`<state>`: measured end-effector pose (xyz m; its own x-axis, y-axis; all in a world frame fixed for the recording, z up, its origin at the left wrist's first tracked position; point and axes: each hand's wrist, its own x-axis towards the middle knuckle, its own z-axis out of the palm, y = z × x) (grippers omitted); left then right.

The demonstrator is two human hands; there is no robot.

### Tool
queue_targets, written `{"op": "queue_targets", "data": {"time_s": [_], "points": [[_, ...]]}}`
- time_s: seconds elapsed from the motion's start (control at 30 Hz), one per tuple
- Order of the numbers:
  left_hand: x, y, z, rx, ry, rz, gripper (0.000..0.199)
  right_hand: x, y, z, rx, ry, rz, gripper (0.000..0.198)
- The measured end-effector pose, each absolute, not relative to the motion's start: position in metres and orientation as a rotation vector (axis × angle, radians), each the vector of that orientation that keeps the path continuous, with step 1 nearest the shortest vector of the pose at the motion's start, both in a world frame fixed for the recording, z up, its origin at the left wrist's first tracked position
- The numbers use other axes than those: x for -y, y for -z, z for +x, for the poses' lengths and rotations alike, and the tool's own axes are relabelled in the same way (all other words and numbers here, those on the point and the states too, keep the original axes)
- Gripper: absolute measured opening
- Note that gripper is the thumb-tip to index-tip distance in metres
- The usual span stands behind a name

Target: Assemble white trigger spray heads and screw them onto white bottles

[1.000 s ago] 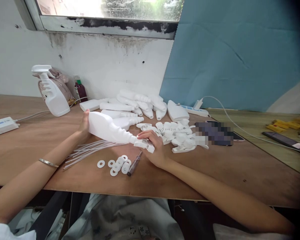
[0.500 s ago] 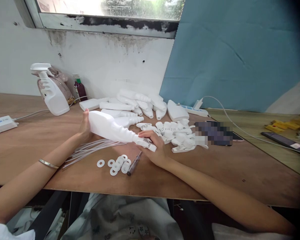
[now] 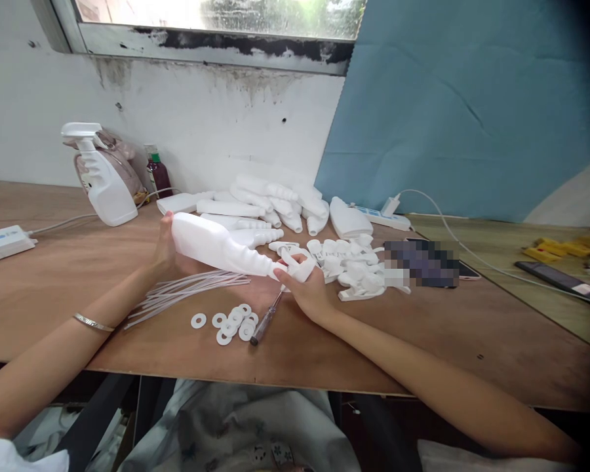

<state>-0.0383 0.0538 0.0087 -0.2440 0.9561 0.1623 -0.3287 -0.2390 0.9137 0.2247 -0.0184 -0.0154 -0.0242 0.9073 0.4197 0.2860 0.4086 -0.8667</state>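
Note:
A white spray bottle (image 3: 211, 246) lies tilted in the air over the table, its base toward my left hand (image 3: 165, 246). That hand is closed around the base end. At the neck, my right hand (image 3: 309, 288) grips the white trigger sprayer head (image 3: 297, 265), which meets the bottle's mouth. Under the bottle lie thin white dip tubes (image 3: 187, 292). White ring washers (image 3: 233, 322) sit in a small pile nearer me, beside a screwdriver (image 3: 268, 318) with a clear handle. More trigger heads (image 3: 354, 265) are heaped right of my right hand.
Several white bottles (image 3: 265, 200) are piled by the wall. An assembled spray bottle (image 3: 105, 183) stands at left near a dark red bottle (image 3: 158, 172). Power strips (image 3: 4, 244), phones (image 3: 427, 262) and a white cable (image 3: 442, 213) lie on the table (image 3: 398, 341).
The bottle has rolled about its long axis, and the sprayer head has turned with its trigger upward. My right hand's fingers have shifted around the head. Both hands stay at the bottle's ends.

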Motion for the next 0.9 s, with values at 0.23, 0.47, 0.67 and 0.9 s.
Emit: {"op": "queue_targets", "data": {"time_s": [0.23,0.47,0.67,0.9], "points": [[-0.056,-0.006,-0.039,-0.931,-1.692,1.035,0.063,0.014,0.017,0.224,1.509,-0.821,-1.054,0.031],[-0.05,-0.01,-0.034,-0.958,-1.685,0.963,0.056,0.017,0.015,0.223,1.673,-0.597,-0.933,0.029],[-0.045,-0.012,-0.03,-0.96,-1.704,0.919,0.048,0.02,0.014,0.224,1.862,-0.292,-0.736,0.011],[-0.057,-0.008,-0.039,-0.966,-1.73,0.986,0.053,0.019,0.016,0.224,1.629,-0.6,-0.969,0.028]]}}
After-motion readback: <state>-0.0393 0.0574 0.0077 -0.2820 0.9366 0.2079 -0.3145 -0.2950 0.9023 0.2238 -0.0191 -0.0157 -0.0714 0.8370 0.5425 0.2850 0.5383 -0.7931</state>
